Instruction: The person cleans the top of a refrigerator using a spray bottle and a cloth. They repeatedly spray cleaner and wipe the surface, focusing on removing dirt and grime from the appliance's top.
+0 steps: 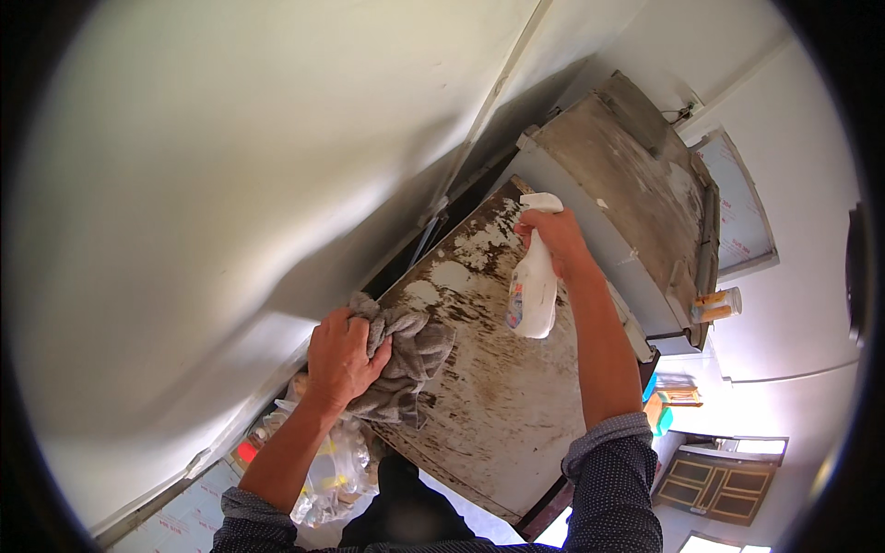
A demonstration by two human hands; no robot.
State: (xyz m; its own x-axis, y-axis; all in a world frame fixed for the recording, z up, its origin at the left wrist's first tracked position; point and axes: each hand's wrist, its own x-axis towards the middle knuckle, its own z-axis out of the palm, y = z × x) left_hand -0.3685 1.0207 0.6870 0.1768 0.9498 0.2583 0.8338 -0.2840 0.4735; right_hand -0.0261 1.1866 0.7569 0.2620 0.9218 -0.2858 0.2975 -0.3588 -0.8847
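My left hand [348,356] is closed around a bunched grey-brown cloth [415,345], pressed on the left edge of a white metal top [498,387] covered in brown grime. In my right hand [553,238] is a white spray bottle [536,297], gripped at its neck just under the trigger head. The bottle is over the upper right part of the grimy top, its head towards the wall. Brown stains and streaks are thickest along the side near the wall.
A white wall [228,173] rises along the left, with a dark gap beside the top. Beyond stands a taller metal cabinet [622,159] with a dirty brown top and a jar [719,305] at its corner. Plastic bags [335,463] lie at lower left.
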